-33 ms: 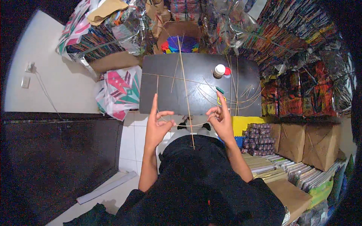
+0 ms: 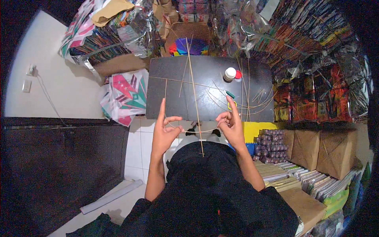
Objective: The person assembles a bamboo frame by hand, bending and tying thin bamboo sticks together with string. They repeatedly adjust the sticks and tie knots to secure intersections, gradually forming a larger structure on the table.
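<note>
Between my two hands a thin pale stick [image 2: 189, 130] bows downward in a shallow curve. My left hand [image 2: 162, 134] pinches its left part between thumb and fingers, the index finger pointing up. In the same way my right hand [image 2: 232, 129] pinches the right part. A long thin stick [image 2: 194, 91] runs from the far side of the dark table [image 2: 158, 106] to my lap and passes across the bent one; whether they are joined I cannot tell. Another thin stick [image 2: 177, 81] crosses it sideways over the table.
On the table's right stand a white-capped bottle [image 2: 229, 74] and a red lid [image 2: 238, 74]. Near my right fingertips lie a small green cylinder [image 2: 230, 94] and several loose sticks [image 2: 258, 94]. Printed sheets [image 2: 126, 93] hang at the left; cardboard boxes [image 2: 335, 148] stand at the right.
</note>
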The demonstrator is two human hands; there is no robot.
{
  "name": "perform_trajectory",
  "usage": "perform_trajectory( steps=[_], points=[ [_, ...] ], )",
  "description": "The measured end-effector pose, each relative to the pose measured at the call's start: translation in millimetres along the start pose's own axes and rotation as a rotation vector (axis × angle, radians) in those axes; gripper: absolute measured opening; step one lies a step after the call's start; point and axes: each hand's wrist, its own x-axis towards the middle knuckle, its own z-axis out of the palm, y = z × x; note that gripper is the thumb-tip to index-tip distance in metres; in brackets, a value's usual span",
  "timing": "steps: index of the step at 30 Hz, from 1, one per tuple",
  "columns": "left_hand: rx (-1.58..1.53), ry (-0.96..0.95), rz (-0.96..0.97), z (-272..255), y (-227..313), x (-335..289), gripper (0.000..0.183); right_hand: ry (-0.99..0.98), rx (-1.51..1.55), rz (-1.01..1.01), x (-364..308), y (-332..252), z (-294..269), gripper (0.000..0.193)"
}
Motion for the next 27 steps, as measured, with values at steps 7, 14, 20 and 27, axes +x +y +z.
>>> perform_trajectory(
  steps=[7,14,20,27],
  points=[
    [-0.047,0.080,-0.035,-1.1,-6.7,-2.2,0.114,0.073,0.123,0.028,-0.3,-5.2,4.9,0.096],
    [-0.304,0.329,0.041,21.7,-33.0,-6.3,0.114,0.286,0.293,0.030,-2.6,3.5,16.7,0.099],
    [-0.467,0.389,0.017,29.6,-32.1,-2.1,0.105,0.203,0.387,0.107,-4.9,0.6,23.7,0.098],
    [-0.488,0.380,0.016,35.4,-33.0,1.8,0.099,-0.128,0.405,0.432,-11.3,7.1,26.4,0.075]
  ],
)
